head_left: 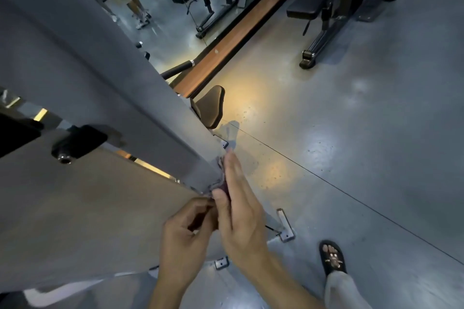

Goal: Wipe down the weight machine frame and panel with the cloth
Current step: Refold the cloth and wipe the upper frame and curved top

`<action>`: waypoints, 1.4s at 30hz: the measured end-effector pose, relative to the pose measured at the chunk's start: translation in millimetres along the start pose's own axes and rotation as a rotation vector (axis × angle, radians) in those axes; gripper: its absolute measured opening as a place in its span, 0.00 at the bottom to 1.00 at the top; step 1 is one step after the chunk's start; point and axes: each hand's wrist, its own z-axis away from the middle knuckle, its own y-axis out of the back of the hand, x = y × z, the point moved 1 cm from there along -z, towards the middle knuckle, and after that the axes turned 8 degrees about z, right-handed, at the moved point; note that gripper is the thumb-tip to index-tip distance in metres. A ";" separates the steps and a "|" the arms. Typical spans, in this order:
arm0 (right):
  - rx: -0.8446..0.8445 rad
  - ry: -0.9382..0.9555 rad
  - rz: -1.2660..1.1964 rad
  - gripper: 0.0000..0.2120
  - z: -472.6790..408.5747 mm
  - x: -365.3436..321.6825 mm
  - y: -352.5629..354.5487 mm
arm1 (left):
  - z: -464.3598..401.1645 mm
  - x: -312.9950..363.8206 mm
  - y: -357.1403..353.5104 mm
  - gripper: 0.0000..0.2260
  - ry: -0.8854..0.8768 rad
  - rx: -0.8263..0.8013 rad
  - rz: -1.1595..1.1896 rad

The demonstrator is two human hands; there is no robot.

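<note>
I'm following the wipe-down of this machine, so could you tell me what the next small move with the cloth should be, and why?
Probably slide the right hand up along the grey frame edge. Its straight fingers press the bunched cloth against the frame's lower corner, near the floor, while the left hand pinches the cloth's near end. The long edge above and the flat panel lie beyond the cloth, so that looks like the next stretch.

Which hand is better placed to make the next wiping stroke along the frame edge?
Probably the right hand: its straight fingers already press the cloth flat against the grey frame edge. The left hand, curled below, only pinches the cloth's lower end.
</note>
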 end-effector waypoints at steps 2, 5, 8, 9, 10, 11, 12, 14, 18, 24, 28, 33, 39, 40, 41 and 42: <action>-0.011 0.029 -0.038 0.26 -8.0 -11.1 -5.7 | -1.2 -0.4 0.4 0.11 -0.019 -0.005 -0.051; -0.079 -0.066 -0.039 0.27 5.4 21.3 -9.5 | -1.1 -4.9 -0.7 0.12 0.021 0.010 -0.007; -0.128 -0.238 -0.022 0.25 31.4 62.9 -4.3 | 0.3 -9.9 -2.6 0.09 0.070 0.031 0.007; -0.137 -0.273 -0.019 0.24 35.5 67.5 -2.0 | 0.4 -11.5 -3.8 0.08 0.077 0.025 -0.007; -0.139 -0.287 -0.023 0.24 35.4 65.8 -1.2 | -0.2 -12.2 -5.0 0.08 0.079 0.005 -0.036; -0.135 -0.285 -0.028 0.24 31.6 58.3 -1.0 | -1.0 -13.1 -6.1 0.08 0.081 -0.020 -0.079; -0.127 -0.276 -0.033 0.24 25.7 45.8 -1.1 | -1.1 -12.7 -7.3 0.09 0.077 -0.048 -0.129; -0.102 -0.232 -0.057 0.25 12.5 18.5 -3.8 | -2.7 -11.3 -9.1 0.13 0.045 -0.084 -0.248; -0.121 -0.175 -0.077 0.25 9.2 21.5 -6.2 | -5.3 -10.3 -11.4 0.15 0.026 -0.088 -0.355; -0.302 -0.465 -0.037 0.27 34.0 96.0 6.1 | -5.4 -7.2 -18.1 0.11 0.090 -0.047 -0.369; -0.237 -0.353 -0.099 0.28 13.8 49.7 2.9 | -5.1 -4.6 -19.8 0.12 0.066 -0.055 -0.399; -0.252 -0.248 -0.152 0.27 17.5 57.4 3.7 | -6.5 -6.4 -20.7 0.11 0.054 -0.038 -0.433; -0.385 -0.498 -0.106 0.28 18.7 85.4 11.1 | -6.0 -6.0 -24.0 0.12 0.078 0.003 -0.465; -0.379 -0.457 -0.124 0.28 12.8 69.9 11.5 | -5.6 -5.3 -23.9 0.12 0.076 -0.010 -0.468; -0.347 -0.391 -0.141 0.29 5.9 51.5 11.6 | -5.7 -4.2 -24.3 0.13 0.071 -0.024 -0.469; -0.308 -0.319 -0.160 0.29 -0.2 33.4 11.4 | -5.5 -3.0 -24.4 0.14 0.071 -0.028 -0.469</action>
